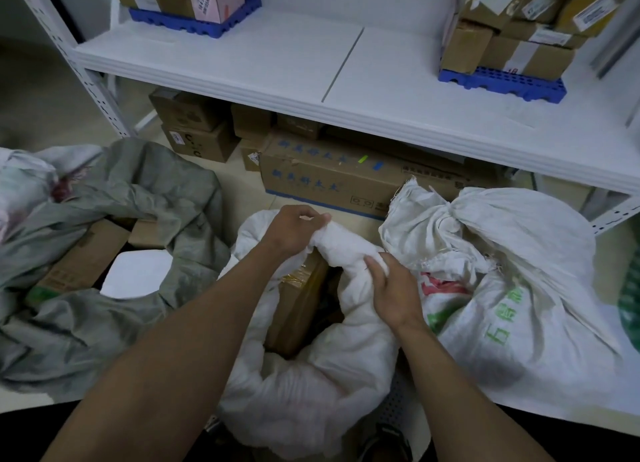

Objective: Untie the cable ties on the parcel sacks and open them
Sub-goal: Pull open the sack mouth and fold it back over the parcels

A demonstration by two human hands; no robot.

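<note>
Gripping the bunched rim of the white sack at the lower centre of the frame, the left hand curls its fingers round the cloth at the far edge of the mouth, while the right hand pinches the same rolled rim nearer the right. The sack stands upright with its mouth facing up toward the camera, and the rim between the hands runs from upper left to lower right. Inside it a brown cardboard box sealed with clear tape stands on end, and darker items lie beside it, too dim to tell.

Just to the right, touching it, a second white sack with green print is bunched closed at its neck, which points to the upper left; the tie itself cannot be made out. At the left a grey sack lies open and slumped, with cardboard boxes and a white parcel in it.

Behind the sacks a white metal shelf crosses the upper frame, carrying boxes on blue trays. More cartons sit on the floor beneath it.
</note>
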